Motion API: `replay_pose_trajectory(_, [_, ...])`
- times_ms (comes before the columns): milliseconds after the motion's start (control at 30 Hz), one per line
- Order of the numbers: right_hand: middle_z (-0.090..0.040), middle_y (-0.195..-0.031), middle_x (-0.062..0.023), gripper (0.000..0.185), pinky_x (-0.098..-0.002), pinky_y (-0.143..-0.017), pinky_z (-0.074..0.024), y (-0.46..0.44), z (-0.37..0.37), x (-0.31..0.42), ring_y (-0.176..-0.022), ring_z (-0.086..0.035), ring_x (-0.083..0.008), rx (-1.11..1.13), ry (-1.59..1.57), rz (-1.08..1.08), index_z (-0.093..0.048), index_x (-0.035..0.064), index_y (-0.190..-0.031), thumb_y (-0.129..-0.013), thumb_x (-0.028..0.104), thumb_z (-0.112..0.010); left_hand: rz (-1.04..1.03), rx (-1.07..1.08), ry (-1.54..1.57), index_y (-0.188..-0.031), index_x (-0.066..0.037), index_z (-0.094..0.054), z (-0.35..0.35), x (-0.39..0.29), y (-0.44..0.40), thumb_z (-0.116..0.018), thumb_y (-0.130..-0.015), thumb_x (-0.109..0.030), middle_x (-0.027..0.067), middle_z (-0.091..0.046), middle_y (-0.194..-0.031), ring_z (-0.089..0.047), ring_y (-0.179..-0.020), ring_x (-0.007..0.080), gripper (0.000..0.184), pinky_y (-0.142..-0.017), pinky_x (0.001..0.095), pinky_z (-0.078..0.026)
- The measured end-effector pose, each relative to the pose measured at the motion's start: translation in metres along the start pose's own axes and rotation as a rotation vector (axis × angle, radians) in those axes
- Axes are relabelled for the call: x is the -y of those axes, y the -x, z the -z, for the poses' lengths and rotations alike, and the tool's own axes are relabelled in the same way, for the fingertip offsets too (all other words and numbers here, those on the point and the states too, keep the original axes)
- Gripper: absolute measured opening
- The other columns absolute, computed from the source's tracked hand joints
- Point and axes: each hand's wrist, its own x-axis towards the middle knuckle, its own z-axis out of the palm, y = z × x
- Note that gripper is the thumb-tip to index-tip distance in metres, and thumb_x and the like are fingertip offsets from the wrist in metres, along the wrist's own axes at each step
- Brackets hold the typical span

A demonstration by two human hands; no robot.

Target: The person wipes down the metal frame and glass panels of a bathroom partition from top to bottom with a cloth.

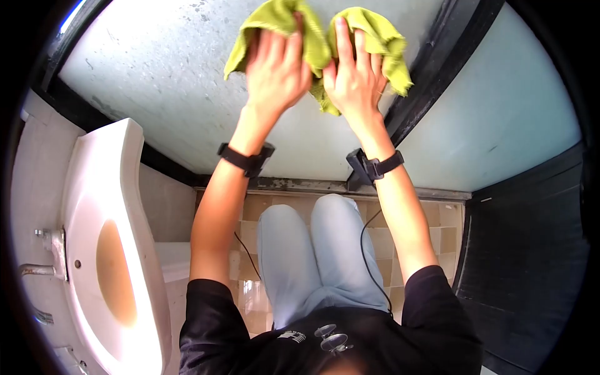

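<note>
A yellow-green cloth (390,47) lies bunched against a frosted glass panel (169,69) with dark specks on it. My left hand (278,69) presses on the left part of the cloth, its fingertips partly covered by the folds. Just to the right, my right hand (357,75) lies on the right part, its fingers stretched out over the fabric. The two cloth parts touch between my hands; whether they are one piece or two I cannot tell. A black strap with a small device is around each wrist.
On the left is a white washbasin (140,250) with a metal tap (47,269). A dark frame bar (437,69) runs beside my right hand, with another frosted panel (506,112) beyond. A black panel (525,231) stands at the right, above a tiled floor (250,219).
</note>
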Motion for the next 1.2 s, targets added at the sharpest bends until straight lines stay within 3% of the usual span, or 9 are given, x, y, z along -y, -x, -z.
replay_pose_trajectory(67, [-0.055, -0.131, -0.0083, 0.068, -0.0462, -0.107, -0.0311, 0.013, 0.005, -0.007, -0.109, -0.054, -0.0305, 0.075, 0.202, -0.020, -0.048, 0.0204, -0.143, -0.077, 0.024, -0.062, -0.025, -0.018, 0.026, -0.140, 0.007, -0.040, -0.016, -0.009, 0.000, -0.056, -0.088, -0.026, 0.0286, -0.047, -0.133, -0.046, -0.119, 0.0493, 0.064, -0.103, 0.0536, -0.035])
replay_pose_trajectory(167, [-0.054, -0.135, -0.0135, 0.066, -0.0498, -0.100, -0.0392, 0.052, 0.000, -0.017, -0.115, -0.054, -0.0340, 0.134, 0.149, -0.112, -0.051, 0.0166, -0.141, -0.077, 0.027, -0.063, 0.003, -0.027, 0.124, -0.140, 0.003, -0.044, -0.038, -0.015, 0.035, -0.059, -0.086, -0.031, 0.0260, -0.046, -0.139, -0.045, -0.122, 0.0507, 0.066, -0.105, 0.0560, -0.034])
replay_pose_trajectory(233, [-0.057, -0.128, -0.0210, 0.062, -0.0504, -0.099, -0.0430, 0.074, 0.001, -0.021, -0.116, -0.054, -0.0403, 0.114, 0.296, -0.011, -0.053, 0.0106, -0.138, -0.082, 0.033, -0.065, 0.020, 0.027, 0.061, -0.142, -0.008, -0.047, -0.039, -0.024, 0.062, -0.055, -0.087, -0.031, 0.0198, -0.056, -0.129, -0.056, -0.116, 0.0366, 0.060, -0.098, 0.0474, -0.044])
replay_pose_trajectory(300, [-0.057, -0.127, -0.0224, 0.061, -0.0514, -0.099, -0.0425, 0.101, 0.001, -0.025, -0.116, -0.054, -0.0422, 0.185, 0.263, -0.018, -0.053, 0.0076, -0.137, -0.084, 0.034, -0.065, -0.017, 0.170, 0.117, -0.142, -0.005, -0.045, -0.050, -0.024, 0.103, -0.059, -0.085, -0.031, 0.0247, -0.052, -0.133, -0.050, -0.122, 0.0437, 0.064, -0.104, 0.0530, -0.038])
replay_pose_trajectory(467, [-0.055, -0.129, -0.0250, 0.067, -0.0486, -0.094, -0.0463, 0.147, 0.017, -0.007, -0.109, -0.058, -0.0423, 0.370, 0.009, -0.093, -0.042, -0.0040, -0.141, -0.085, 0.024, -0.066, 0.132, 0.714, 0.158, -0.142, -0.009, -0.046, -0.044, -0.031, 0.172, -0.057, -0.089, -0.026, 0.0199, -0.056, -0.130, -0.062, -0.106, 0.0306, 0.057, -0.081, 0.0372, -0.055])
replay_pose_trajectory(800, [-0.058, -0.125, -0.0245, 0.060, -0.0444, -0.086, -0.0506, 0.066, 0.056, 0.000, -0.103, -0.060, -0.0383, 0.469, 0.035, -0.151, -0.041, -0.0002, -0.143, -0.088, 0.015, -0.061, 0.297, 0.288, 0.258, -0.143, 0.005, -0.037, 0.031, -0.039, 0.095, -0.059, -0.077, -0.004, 0.0273, -0.050, -0.129, -0.050, -0.118, 0.0431, 0.070, -0.096, 0.0462, -0.045])
replay_pose_trajectory(900, [-0.059, -0.122, -0.0243, 0.061, -0.0437, -0.081, -0.0509, 0.002, 0.054, 0.003, -0.092, -0.060, -0.0375, 0.170, 0.084, 0.033, -0.041, -0.0008, -0.143, -0.087, 0.015, -0.061, 0.336, 0.246, 0.179, -0.144, 0.009, -0.032, 0.037, -0.024, 0.057, -0.058, -0.076, -0.002, 0.0304, -0.047, -0.129, -0.047, -0.119, 0.0463, 0.074, -0.100, 0.0486, -0.040])
replay_pose_trajectory(967, [-0.059, -0.123, -0.0244, 0.061, -0.0441, -0.083, -0.0505, -0.007, 0.053, 0.007, -0.096, -0.060, -0.0378, 0.215, 0.104, -0.010, -0.042, -0.0013, -0.142, -0.087, 0.014, -0.061, 0.368, 0.149, 0.152, -0.144, 0.011, -0.029, 0.040, -0.025, 0.030, -0.058, -0.075, -0.001, 0.0309, -0.047, -0.129, -0.046, -0.117, 0.0478, 0.075, -0.100, 0.0494, -0.038])
replay_pose_trajectory(1200, [-0.060, -0.122, -0.0224, 0.059, -0.0471, -0.090, -0.0502, -0.014, 0.060, 0.014, -0.105, -0.060, -0.0396, 0.423, 0.099, -0.136, -0.044, -0.0031, -0.140, -0.084, 0.010, -0.060, 0.553, 0.223, 0.116, -0.143, 0.016, -0.025, 0.034, -0.050, -0.022, -0.058, -0.073, -0.002, 0.0349, -0.044, -0.131, -0.045, -0.114, 0.0514, 0.079, -0.102, 0.0515, -0.037])
